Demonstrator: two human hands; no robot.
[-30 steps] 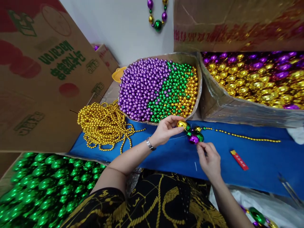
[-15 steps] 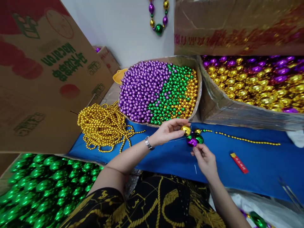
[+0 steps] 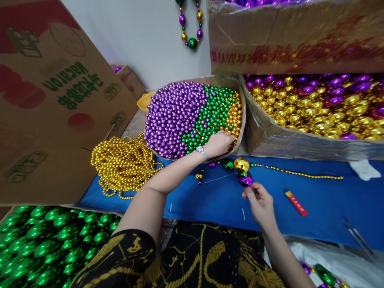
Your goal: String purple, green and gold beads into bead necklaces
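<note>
My left hand [image 3: 220,143] reaches into the box of small beads [image 3: 243,120], its fingers bent together down among the gold beads [image 3: 235,110]; the fingertips are hidden. My right hand [image 3: 258,200] pinches a large shiny purple bead [image 3: 245,180] above the blue cloth [image 3: 210,204]. Touching it is a large gold bead [image 3: 241,165], with a green bead [image 3: 228,164] to the left. A thin thread runs left from the purple bead to a small cluster of beads [image 3: 199,176]. From the gold bead, a gold bead string [image 3: 300,173] stretches right across the cloth.
Gold bead strands [image 3: 121,166] are heaped at left. A box of gold and purple beads [image 3: 300,108] stands at right, a box of green beads [image 3: 57,240] at lower left. A red packet [image 3: 296,203] and tweezers [image 3: 357,236] lie at right. A necklace [image 3: 192,43] hangs behind.
My left hand has left the large gold bead and moved up into the box of small beads. My right hand stays at the purple bead. The view has shifted slightly.
</note>
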